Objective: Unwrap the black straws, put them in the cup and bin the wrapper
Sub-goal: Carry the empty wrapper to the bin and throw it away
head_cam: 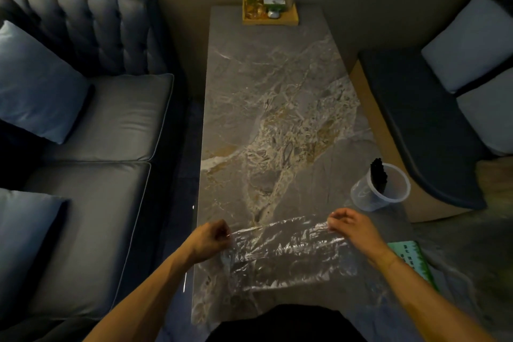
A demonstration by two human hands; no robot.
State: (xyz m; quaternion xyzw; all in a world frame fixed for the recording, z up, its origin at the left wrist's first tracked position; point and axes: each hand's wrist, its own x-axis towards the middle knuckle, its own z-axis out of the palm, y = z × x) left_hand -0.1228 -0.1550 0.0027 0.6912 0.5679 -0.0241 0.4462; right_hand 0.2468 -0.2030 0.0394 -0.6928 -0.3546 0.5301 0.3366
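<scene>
A clear, crinkled plastic wrapper (pixel 286 251) is stretched flat between both hands over the near end of the marble table (pixel 266 97). My left hand (pixel 209 240) pinches its left edge and my right hand (pixel 352 226) pinches its right edge. A bundle of black straws (pixel 378 173) stands in a clear plastic cup (pixel 381 189) near the table's right edge, just beyond my right hand. The wrapper looks empty.
A wooden tray (pixel 270 15) with a plant and small items sits at the table's far end. A dark sofa with cushions (pixel 91 125) runs along the left, a bench seat (pixel 433 125) on the right. A green-edged card (pixel 413 261) lies at the near right.
</scene>
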